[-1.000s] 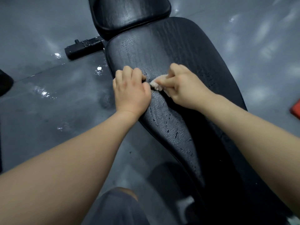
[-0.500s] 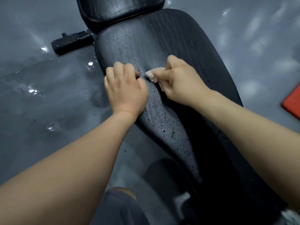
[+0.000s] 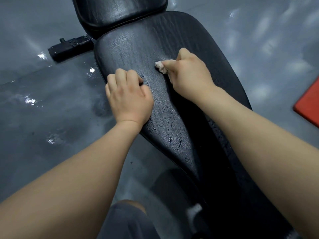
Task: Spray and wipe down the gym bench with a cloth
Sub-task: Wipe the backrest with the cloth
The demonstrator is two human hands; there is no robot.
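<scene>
A black padded gym bench (image 3: 138,49) runs from the bottom right up to the top middle, its long pad flecked with wet droplets. My right hand (image 3: 188,76) presses a small crumpled whitish cloth (image 3: 161,66) onto the middle of the pad; most of the cloth is hidden inside the fist. My left hand (image 3: 128,99) rests curled on the pad's left edge, fingers bent, with nothing visible in it. A gap of wet pad lies between the two hands.
A second black pad (image 3: 120,12) joins the long one at the top. A black metal frame foot (image 3: 69,47) sticks out on the glossy grey floor (image 3: 43,109) to the left. A red mat (image 3: 309,104) lies at the right edge. My knee in grey shorts (image 3: 127,219) shows below.
My right hand has slid the cloth to the right, away from my left hand, opening a gap between them. My left hand stays on the pad's left edge.
</scene>
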